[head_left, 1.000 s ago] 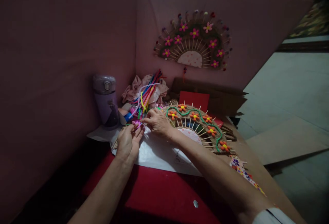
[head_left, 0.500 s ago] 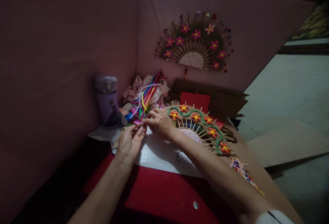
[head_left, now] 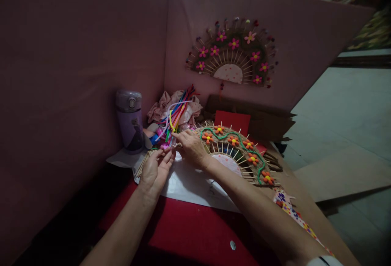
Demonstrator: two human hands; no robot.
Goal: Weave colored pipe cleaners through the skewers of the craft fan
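My left hand [head_left: 157, 170] is palm up over the white paper [head_left: 186, 182], its fingers curled and thumb drawn in. Just beyond its fingertips shows a small shiny pink thing [head_left: 165, 146]; whether the hand grips it I cannot tell. Close by on the right is my right hand [head_left: 192, 148], thumb and index finger brought together, with whatever they pinch too small to make out. Beside the right hand lies a fan-shaped twine-and-stick piece [head_left: 226, 135] with orange clay flowers and a wavy green cord. A bundle of coloured pipe cleaners [head_left: 177, 115] rests behind both hands.
A purple lidded bottle [head_left: 130, 123] stands left, near thin sticks [head_left: 143, 164]. Behind are crumpled pink cloth [head_left: 165, 105], red card [head_left: 232, 122] and cardboard [head_left: 253, 115]. A similar fan with pink flowers [head_left: 232, 56] hangs on the pink panel. A flowered strip [head_left: 293, 211] lies right.
The right hand's fingertips have lifted slightly up and away from the left hand's fingertips. The left hand stays in nearly the same place. The whole view has shifted a little.
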